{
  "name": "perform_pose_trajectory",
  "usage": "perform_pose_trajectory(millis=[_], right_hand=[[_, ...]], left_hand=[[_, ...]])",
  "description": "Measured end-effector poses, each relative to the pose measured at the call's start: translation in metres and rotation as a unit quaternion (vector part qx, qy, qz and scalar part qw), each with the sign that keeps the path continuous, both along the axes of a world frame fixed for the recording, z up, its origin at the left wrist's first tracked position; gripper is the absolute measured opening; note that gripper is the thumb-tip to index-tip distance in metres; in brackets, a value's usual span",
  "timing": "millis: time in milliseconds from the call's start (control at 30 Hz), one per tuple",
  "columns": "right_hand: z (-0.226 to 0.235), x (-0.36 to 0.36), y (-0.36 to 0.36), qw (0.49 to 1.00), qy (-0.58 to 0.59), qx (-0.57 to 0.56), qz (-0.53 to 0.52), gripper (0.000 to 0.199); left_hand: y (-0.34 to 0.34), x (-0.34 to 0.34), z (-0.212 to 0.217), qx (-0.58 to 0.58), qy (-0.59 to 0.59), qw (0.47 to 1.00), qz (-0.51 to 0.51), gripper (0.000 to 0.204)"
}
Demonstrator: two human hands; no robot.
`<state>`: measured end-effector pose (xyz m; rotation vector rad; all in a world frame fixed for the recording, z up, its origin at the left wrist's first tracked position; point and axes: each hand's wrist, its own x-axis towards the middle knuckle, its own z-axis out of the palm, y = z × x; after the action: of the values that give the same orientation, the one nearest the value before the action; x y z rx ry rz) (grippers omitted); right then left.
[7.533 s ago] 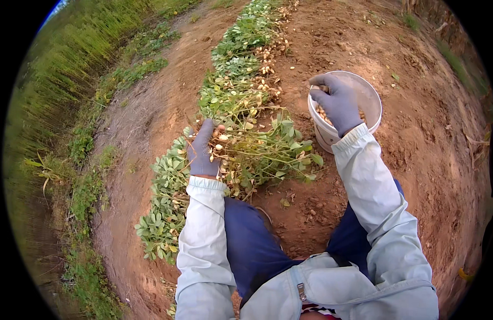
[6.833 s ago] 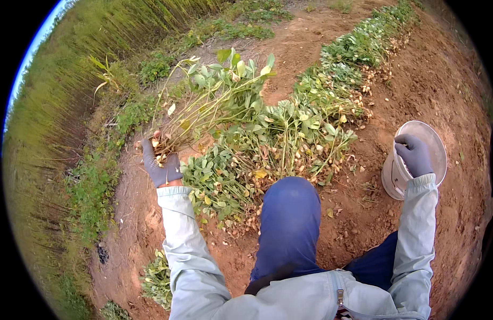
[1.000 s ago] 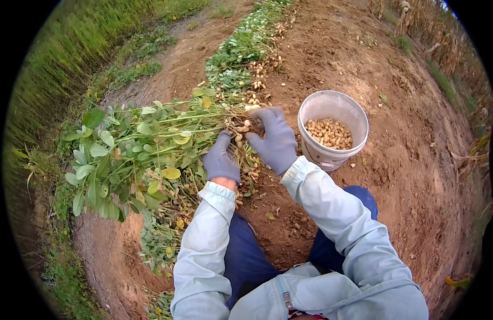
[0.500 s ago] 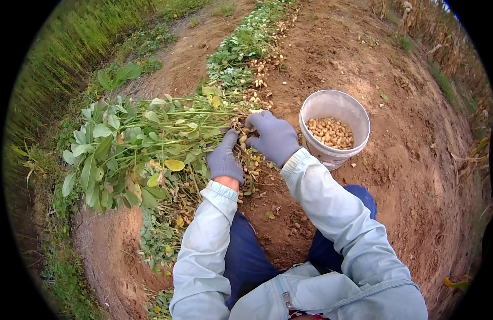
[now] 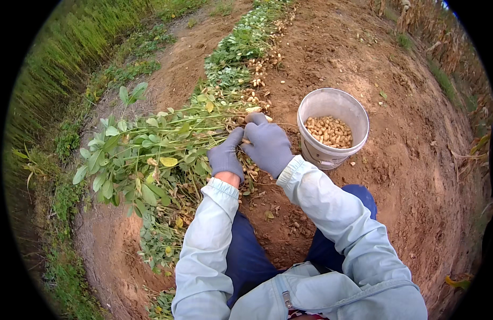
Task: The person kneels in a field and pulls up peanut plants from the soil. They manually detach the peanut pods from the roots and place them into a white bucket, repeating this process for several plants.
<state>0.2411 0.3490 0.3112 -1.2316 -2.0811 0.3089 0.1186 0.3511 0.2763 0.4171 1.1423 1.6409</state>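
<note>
the left hand (image 5: 226,154) grasps a peanut plant (image 5: 163,129) by its roots over the right edge of the plant row (image 5: 237,47); the right hand (image 5: 269,148) curls there, its hold unclear, near a white bucket (image 5: 337,102) of peanuts (image 5: 328,132).

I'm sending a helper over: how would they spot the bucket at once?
Start from the row of plants running up the picture. On the reddish soil to its right, just past the right hand, stands the bucket. Round and whitish, it holds tan peanuts and is the only container in view.
</note>
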Motion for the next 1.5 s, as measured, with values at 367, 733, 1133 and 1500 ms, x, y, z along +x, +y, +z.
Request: perform_pose_trajectory(millis=[367,733,1133,1500], right_hand=[[-0.009,0.016,0.008,0.992,0.113,0.011,0.059,0.019],[-0.004,0.013,0.003,0.954,0.242,-0.174,0.043,0.019],[0.011,0.097,0.040,0.979,0.094,0.010,-0.180,0.014],[0.018,0.035,0.001,0.942,0.233,-0.239,0.038,0.017]], left_hand=[[0.003,0.004,0.002,-0.008,-0.052,0.998,0.022,0.035],[0.004,0.009,0.006,0.007,-0.063,0.997,0.033,0.017],[0.006,-0.011,0.018,0.029,-0.211,0.976,0.045,0.025],[0.006,-0.013,0.015,0.136,-0.195,0.971,0.006,0.021]])
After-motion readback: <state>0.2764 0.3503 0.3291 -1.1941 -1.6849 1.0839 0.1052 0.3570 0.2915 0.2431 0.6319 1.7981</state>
